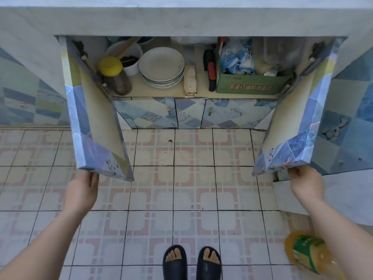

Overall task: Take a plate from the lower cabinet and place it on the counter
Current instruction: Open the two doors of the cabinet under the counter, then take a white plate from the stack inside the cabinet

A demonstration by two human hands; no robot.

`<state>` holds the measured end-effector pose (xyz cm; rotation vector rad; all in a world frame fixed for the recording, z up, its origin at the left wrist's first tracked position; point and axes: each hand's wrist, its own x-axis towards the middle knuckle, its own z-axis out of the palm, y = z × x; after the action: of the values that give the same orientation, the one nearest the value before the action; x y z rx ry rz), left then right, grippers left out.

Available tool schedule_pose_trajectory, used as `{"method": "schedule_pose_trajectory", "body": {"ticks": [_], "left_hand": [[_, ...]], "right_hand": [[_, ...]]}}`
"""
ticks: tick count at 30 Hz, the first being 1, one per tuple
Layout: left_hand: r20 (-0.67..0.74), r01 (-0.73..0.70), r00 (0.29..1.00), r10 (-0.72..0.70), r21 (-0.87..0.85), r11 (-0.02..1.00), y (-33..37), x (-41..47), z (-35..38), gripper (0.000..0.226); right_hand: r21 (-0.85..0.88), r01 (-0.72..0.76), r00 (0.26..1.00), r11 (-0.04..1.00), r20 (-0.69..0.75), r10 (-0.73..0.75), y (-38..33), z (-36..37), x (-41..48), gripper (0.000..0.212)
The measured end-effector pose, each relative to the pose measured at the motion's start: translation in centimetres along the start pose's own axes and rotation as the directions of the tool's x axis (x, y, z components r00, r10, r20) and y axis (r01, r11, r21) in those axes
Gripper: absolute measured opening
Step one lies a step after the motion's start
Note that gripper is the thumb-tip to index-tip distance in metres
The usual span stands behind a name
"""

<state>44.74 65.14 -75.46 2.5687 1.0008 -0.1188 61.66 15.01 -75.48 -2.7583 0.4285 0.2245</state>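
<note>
A: Wide view here: the counter (181, 21) runs across the far edge, and below it the cabinet (201, 91) stands open, both doors swung out toward us.

B: Left door (94, 128), right door (292, 134), and a hand on each. The left hand (82, 190) has its fingers curled on the near bottom corner of its door; the right hand (304, 182) pinches the near lower edge of the other. Both closed on doors, nothing else in them.

A: On the shelf, a green box (248, 83) sits at the right, a yellow-lidded jar (115, 75) at the left.

B: And there's the prize: the plates (162, 67), a stack lying flat, left of centre, between that jar and a small wooden piece (190, 80).

A: So which hand goes in?

B: The stack lies far from both, up and inward. I'd judge it nearer the left hand's side, though neither is close. Round plates, so no long axis to fuss over; the reach goes straight in between the doors.

A: Nothing lifted yet, then.

B: Not yet. Either hand has to let go of its door first.
</note>
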Motion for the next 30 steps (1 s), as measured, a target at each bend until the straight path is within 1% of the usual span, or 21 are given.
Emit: {"method": "schedule_pose_trajectory", "body": {"ticks": [4,6,7,8,9,10,12,13,16,18,20,22,24,26,30], "left_hand": [[0.005,0.017,1.000,-0.017,0.039,0.999,0.5,-0.1,-0.2,0.030],[0.021,0.065,0.998,-0.066,0.048,0.997,0.8,-0.8,-0.7,0.019],[0.035,0.100,0.994,-0.101,0.035,0.994,0.9,-1.5,-0.9,0.021],[0.054,0.139,0.989,-0.140,0.018,0.990,0.9,-2.3,-1.1,0.032],[0.078,0.193,0.978,-0.193,0.016,0.981,1.0,-3.4,-1.1,0.044],[0.110,0.258,0.959,-0.259,0.029,0.966,1.2,-4.6,-1.0,0.051],[0.204,0.363,0.909,-0.364,0.043,0.931,2.2,-7.5,-0.4,0.057],[0.258,0.383,0.889,-0.377,0.030,0.923,3.0,-8.7,-0.1,0.059],[0.379,0.338,0.878,-0.292,-0.059,0.939,6.3,-10.3,0.0,0.064],[0.395,0.314,0.889,-0.232,-0.157,0.936,8.8,-10.0,-0.8,0.064],[0.392,0.306,0.903,-0.175,-0.301,0.903,11.2,-9.1,-2.3,0.064],[0.388,0.284,0.916,-0.103,-0.447,0.848,13.4,-8.0,-4.1,0.066],[0.370,0.243,0.928,-0.035,-0.535,0.809,14.9,-6.5,-5.9,0.070],[0.347,0.203,0.938,0.010,-0.573,0.794,15.8,-4.7,-7.5,0.074],[0.302,0.130,0.951,0.074,-0.604,0.786,16.5,-1.8,-9.7,0.075]], "right_hand": [[-0.002,-0.001,0.999,1.000,0.043,0.001,0.9,-0.5,0.2,0.023],[-0.016,-0.017,0.994,1.000,0.105,0.019,0.8,-0.6,-0.2,0.015],[-0.029,-0.032,0.987,0.999,0.159,0.036,0.8,-0.6,-0.7,0.013],[-0.055,-0.055,0.970,0.997,0.232,0.066,0.8,-0.5,-1.4,0.023],[-0.100,-0.075,0.942,0.992,0.320,0.103,0.9,-0.3,-2.4,0.034],[-0.134,-0.097,0.904,0.986,0.402,0.143,0.7,-0.1,-3.7,0.040],[-0.110,-0.129,0.847,0.985,0.505,0.168,-0.4,0.0,-6.3,0.042],[-0.076,-0.121,0.837,0.990,0.528,0.143,-1.5,0.0,-7.5,0.044],[0.058,0.019,0.836,0.998,0.547,-0.047,-6.5,-0.7,-9.1,0.055],[0.158,0.110,0.844,0.981,0.507,-0.176,-10.6,-1.8,-9.0,0.061],[0.205,0.182,0.849,0.962,0.460,-0.259,-14.5,-3.1,-8.6,0.064],[0.223,0.231,0.851,0.947,0.426,-0.308,-17.8,-4.4,-8.3,0.064],[0.253,0.256,0.847,0.933,0.406,-0.342,-20.4,-5.3,-8.3,0.061],[0.255,0.273,0.847,0.928,0.393,-0.358,-22.3,-5.8,-8.2,0.059],[0.186,0.300,0.865,0.936,0.360,-0.349,-24.9,-6.3,-7.8,0.058]]}}
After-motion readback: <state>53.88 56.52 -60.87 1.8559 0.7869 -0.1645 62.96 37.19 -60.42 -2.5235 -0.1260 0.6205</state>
